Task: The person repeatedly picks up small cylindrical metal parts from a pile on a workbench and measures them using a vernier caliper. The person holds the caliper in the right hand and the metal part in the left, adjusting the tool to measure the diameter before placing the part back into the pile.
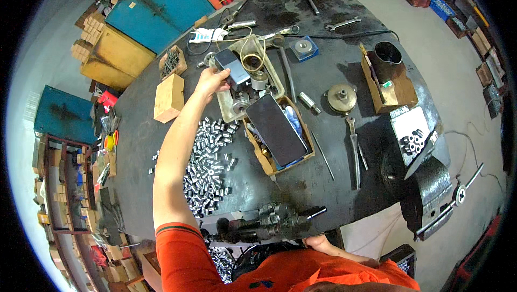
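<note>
My left hand reaches out over the workbench, its fingers closed around one side of a flat rectangular blue-grey and black device. The device is above a shallow plastic tray that holds a round metal cup part and other metal parts. In front of the tray, a black smartphone lies tilted on an open cardboard box. Close to my body, my right hand is low by the bench's near edge, beside a dark bench vise. Its fingers are mostly hidden.
Many small shiny metal sleeves are heaped left of the cardboard box. A wooden block stands beyond them. To the right are a round metal fitting, a wrench, a wooden box with a black cup and a knife.
</note>
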Demonstrator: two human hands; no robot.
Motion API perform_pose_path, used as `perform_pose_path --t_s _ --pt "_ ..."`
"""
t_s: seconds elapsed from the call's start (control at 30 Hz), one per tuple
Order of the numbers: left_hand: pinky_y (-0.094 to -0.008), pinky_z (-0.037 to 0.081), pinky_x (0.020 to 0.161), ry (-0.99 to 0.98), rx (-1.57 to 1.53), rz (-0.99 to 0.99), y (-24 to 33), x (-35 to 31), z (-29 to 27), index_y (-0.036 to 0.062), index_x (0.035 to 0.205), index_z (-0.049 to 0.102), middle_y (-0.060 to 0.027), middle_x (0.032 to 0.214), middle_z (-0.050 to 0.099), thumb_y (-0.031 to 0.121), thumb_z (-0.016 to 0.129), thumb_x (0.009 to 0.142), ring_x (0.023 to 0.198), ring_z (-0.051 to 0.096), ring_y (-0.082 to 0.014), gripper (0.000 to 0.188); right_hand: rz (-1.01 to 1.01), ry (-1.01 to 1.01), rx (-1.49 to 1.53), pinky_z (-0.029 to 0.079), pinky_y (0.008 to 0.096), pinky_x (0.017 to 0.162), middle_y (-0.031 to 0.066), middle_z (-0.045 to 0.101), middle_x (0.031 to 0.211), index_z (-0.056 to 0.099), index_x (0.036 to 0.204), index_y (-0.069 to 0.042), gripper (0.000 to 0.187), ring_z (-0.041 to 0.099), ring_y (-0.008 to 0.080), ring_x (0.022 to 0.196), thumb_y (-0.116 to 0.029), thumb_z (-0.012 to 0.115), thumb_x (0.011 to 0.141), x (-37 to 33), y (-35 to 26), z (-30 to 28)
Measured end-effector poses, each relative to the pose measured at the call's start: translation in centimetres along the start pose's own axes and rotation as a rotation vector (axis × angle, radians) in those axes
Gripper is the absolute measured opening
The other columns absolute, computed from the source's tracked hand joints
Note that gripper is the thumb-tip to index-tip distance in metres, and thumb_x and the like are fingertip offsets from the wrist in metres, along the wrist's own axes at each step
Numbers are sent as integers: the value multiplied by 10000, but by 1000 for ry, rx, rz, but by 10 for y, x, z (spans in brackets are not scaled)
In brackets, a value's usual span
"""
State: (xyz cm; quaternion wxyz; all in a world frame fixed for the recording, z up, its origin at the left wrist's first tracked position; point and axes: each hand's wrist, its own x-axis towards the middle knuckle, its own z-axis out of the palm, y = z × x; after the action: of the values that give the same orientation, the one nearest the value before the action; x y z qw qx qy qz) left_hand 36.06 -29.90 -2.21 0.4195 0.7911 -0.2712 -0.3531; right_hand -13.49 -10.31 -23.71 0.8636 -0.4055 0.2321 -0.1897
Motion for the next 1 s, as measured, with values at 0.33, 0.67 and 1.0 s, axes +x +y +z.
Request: perform_pose_path --t_s 0.33,0.67,1.0 --pt "-335 529 660 22 -244 -34 7 15 6 -11 1189 387 -128 987 598 29 649 776 806 625 -222 491 154 73 53 389 271 495 12 536 744 540 797 -67 36 476 116 610 -51 530 827 22 -16 -4" --pt "-348 517 723 113 -331 92 -3 17 11 -9 1309 299 -125 1009 592 -5 661 757 870 609 -220 660 224 68 47 391 272 495 12 537 747 540 804 -68 30 478 116 612 -54 530 829 27 -19 -7" --pt "-317 487 827 -19 -505 344 -17 4 10 -41 1320 253 -145 1053 577 -96 631 716 928 586 -210 715 286 63 36 394 272 495 13 538 749 540 812 -68 24 480 116 613 -57 531 832 18 -14 -11"
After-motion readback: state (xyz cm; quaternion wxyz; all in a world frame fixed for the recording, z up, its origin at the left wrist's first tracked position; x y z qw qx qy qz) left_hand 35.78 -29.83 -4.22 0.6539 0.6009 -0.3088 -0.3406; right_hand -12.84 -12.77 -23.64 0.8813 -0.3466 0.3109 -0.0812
